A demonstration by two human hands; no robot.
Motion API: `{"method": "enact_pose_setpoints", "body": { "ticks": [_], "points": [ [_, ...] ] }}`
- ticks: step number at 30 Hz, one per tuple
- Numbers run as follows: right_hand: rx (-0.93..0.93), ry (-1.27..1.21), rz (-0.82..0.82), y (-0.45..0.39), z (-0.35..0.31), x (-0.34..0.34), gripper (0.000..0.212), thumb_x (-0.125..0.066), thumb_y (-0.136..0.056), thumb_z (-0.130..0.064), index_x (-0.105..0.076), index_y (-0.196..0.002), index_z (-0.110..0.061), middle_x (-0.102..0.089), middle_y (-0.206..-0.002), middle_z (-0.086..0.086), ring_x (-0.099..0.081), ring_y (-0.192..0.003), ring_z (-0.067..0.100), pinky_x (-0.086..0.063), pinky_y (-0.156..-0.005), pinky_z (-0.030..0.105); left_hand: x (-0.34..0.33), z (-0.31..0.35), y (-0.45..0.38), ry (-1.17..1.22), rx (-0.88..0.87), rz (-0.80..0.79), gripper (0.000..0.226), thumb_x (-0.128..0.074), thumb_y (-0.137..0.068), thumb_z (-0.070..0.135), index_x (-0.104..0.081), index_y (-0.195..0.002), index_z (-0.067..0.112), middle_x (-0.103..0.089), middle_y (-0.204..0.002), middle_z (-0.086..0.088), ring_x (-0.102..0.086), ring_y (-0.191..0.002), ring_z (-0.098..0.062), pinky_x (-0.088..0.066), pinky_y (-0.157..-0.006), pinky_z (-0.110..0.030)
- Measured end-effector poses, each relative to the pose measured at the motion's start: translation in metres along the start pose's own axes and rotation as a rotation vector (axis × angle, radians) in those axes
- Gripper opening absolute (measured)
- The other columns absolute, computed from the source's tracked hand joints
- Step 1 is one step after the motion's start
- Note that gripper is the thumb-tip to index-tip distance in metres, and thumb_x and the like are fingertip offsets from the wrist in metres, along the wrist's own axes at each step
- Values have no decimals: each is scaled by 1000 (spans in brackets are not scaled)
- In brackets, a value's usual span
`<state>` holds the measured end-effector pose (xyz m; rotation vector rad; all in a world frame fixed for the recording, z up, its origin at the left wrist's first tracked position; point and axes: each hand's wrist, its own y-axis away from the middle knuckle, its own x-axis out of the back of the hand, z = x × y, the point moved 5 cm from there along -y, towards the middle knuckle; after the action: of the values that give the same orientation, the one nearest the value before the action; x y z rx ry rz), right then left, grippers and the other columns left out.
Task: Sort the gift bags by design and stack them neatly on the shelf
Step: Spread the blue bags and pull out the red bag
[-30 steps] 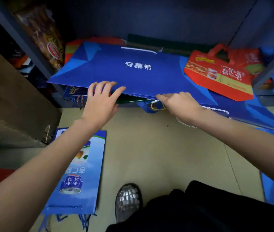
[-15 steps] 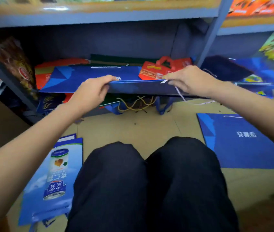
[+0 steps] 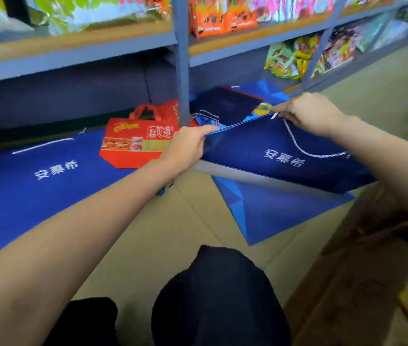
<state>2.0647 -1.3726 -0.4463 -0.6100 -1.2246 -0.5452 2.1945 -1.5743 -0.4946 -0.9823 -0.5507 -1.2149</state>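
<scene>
Blue metal shelving fills the wall ahead of me, its upper boards packed with bright snack packets, and pale floor tiles run beneath my knees. Half a second ago I faced the left bay and held a blue bag's edge level with the bottom shelf; now my view has swung right, the upright post stands at centre, and I hold a different bag in front of the right bay.

On the bottom shelf of the left bay lies a flat royal-blue gift bag with white characters, and on its far corner rests a red gift bag, loop handles up. In the right bay lie a dark navy bag and lighter blue ones, blurred.

My navy gift bag, with the same white characters, hangs tilted in front of the right bay, its lower edge above another blue gift bag lying flat on the floor. My left hand pinches its top left corner, thumb and fingers closed on the rim. My right hand grips the top right corner, fingers curled over the edge, and the white cord handle loops down below it. A brown cardboard box stands at my right.
</scene>
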Motion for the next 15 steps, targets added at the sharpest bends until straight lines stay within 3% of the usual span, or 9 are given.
{"method": "enact_pose_setpoints", "body": {
  "ticks": [4,7,11,13,15],
  "points": [
    [-140,13,39,-4,49,-30,36,-41,-100,-20,-52,-134,-26,-61,-117,21,-56,-103,43,-45,-78,46,-48,4,-41,11,-56,20,49,-37,-89,4,-55,-132,23,-66,-117,-14,-60,-98,-39,-46,-83,-40],
    [-160,38,17,-5,63,-68,33,-42,-99,-21,-57,-128,-24,-62,-113,18,-58,-99,41,-45,-71,42,-81,-9,-50,38,-92,-21,48,-38,-91,5,-54,-132,24,-68,-105,-14,-60,-89,-36,-46,-77,-38],
    [-52,79,-149,0,40,-112,24,-42,-95,-23,-61,-109,-16,-64,-100,18,-60,-92,37,-34,-62,34,-109,-42,-46,143,37,0,43,-39,-88,-4,-64,-117,15,-69,-101,-13,-61,-91,-30,-47,-80,-36],
    [9,108,-177,6,21,-124,26,-39,-97,-27,-60,-111,-18,-65,-102,13,-60,-94,34,-37,-63,33,-118,-65,-45,147,123,-7,40,-39,-88,-1,-67,-111,17,-69,-105,-11,-62,-97,-32,-48,-85,-40],
    [73,95,-210,9,-3,-133,30,-37,-99,-29,-60,-114,-19,-65,-103,10,-59,-97,34,-41,-66,33,-122,-89,-40,123,269,-15,37,-43,-91,0,-67,-114,17,-68,-110,-11,-60,-101,-32,-45,-88,-35]
  ]
}}
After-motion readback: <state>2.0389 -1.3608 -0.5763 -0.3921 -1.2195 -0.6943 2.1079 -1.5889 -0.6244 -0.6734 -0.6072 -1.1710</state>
